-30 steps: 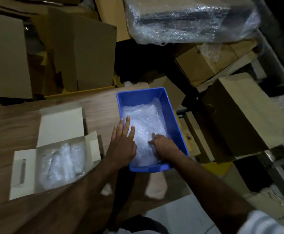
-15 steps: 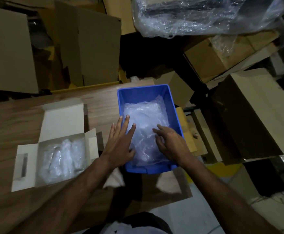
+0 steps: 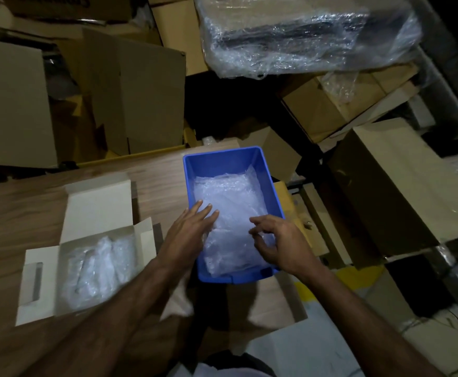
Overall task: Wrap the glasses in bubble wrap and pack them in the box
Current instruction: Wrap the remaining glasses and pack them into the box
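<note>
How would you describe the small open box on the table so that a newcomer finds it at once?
Start at the wooden table and find the blue plastic bin on its right edge. The open white cardboard box lies to the left of that bin, beyond the left hand. Unlike the brown cartons around, it is pale, flaps spread, with bubble-wrapped bundles inside.

Your left hand flat, palm down, fingers straight and close together, pointing up and right. Left forearm bare, running diagonally from lower left of view. Your right hand hovers opposite, fingers loosely curled, thumb and index tips close, nothing clearly pinched. Right forearm bare, entering from lower right. Both wrists roughly level, hands near each other, not touching.
</note>
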Tool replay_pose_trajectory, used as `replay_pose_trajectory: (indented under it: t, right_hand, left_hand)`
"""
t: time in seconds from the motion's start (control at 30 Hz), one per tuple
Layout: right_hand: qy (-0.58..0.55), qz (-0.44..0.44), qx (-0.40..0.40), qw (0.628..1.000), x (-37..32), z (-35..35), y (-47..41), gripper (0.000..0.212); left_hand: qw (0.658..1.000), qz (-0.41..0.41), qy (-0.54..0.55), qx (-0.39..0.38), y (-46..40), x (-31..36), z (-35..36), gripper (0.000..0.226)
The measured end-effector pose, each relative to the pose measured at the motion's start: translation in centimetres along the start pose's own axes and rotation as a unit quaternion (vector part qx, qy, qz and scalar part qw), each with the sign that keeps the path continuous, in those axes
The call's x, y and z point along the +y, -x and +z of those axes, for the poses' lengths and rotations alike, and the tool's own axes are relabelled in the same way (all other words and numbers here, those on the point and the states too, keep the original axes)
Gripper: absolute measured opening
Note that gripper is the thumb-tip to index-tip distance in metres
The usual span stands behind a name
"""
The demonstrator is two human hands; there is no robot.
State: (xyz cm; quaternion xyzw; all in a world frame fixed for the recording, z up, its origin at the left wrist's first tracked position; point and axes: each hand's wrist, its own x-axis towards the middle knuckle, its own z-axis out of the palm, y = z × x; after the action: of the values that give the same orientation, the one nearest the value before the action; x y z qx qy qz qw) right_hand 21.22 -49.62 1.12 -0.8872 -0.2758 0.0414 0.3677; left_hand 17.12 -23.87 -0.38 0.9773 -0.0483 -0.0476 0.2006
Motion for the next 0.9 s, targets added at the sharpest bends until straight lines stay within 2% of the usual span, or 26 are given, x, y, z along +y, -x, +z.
replay_pose_trajectory:
  t: [0.07, 0.13, 0.2, 0.23, 0.33, 0.4, 0.47, 0.57, 0.67, 0.77, 0.83, 0.9]
  right_hand:
    - [-0.005, 0.002, 0.026, 1.0, -0.6, -0.2, 1.1, 0.018]
    - [0.005, -0.006, 0.005, 1.0, -1.1, 0.3, 1.9, 0.046]
    - [0.067, -0.005, -0.044, 0.997, -1.1, 1.4, 2.2, 0.074]
    - [0.092, 0.002, -0.052, 0.994, -1.1, 2.0, 1.9, 0.074]
    - [0.098, 0.031, -0.019, 0.995, -1.6, 2.7, 0.1, 0.038]
    - [0.082, 0.028, -0.002, 0.996, -2.3, 2.5, -0.7, 0.03]
    - [0.075, 0.004, 0.017, 0.997, -3.0, 2.2, -0.9, 0.032]
    - [0.06, -0.058, 0.075, 0.994, -4.0, 1.3, -0.6, 0.034]
    - [0.042, -0.082, 0.089, 0.992, -4.7, 0.3, -0.2, 0.036]
    - [0.043, -0.067, 0.065, 0.995, -4.7, 0.0, -0.3, 0.045]
    - [-0.02, -0.046, 0.059, 0.997, -5.8, -0.3, -1.1, 0.046]
    - [-0.122, -0.034, 0.052, 0.991, -8.5, -0.9, -2.6, 0.035]
  left_hand:
    - [1.0, 0.01, 0.016, -0.013, 0.2, -0.6, 0.0, 0.064]
    - [0.999, 0.016, 0.037, -0.018, 0.3, -0.7, -0.2, 0.064]
    - [0.997, 0.014, 0.077, 0.003, 0.4, -0.6, -0.5, 0.06]
    - [0.996, 0.017, 0.091, 0.012, 0.5, -0.5, -0.7, 0.059]
    - [0.992, 0.014, 0.121, 0.019, 1.3, -0.3, -0.6, 0.062]
    - [0.981, -0.02, 0.188, 0.048, 2.0, -0.3, -0.7, 0.056]
    - [0.979, -0.009, 0.187, 0.08, 2.4, -0.2, -0.9, 0.062]
    - [0.984, 0.073, 0.137, 0.088, 2.2, 0.6, -2.5, 0.062]
    - [0.964, 0.116, 0.199, 0.131, 2.5, 1.8, -5.8, 0.049]
    - [0.93, 0.087, 0.322, 0.157, 4.4, 2.2, -9.5, 0.05]
    - [0.914, 0.052, 0.368, 0.161, 5.7, 1.1, -11.2, 0.049]
    - [0.902, 0.007, 0.405, 0.153, 6.8, -0.8, -12.7, 0.032]
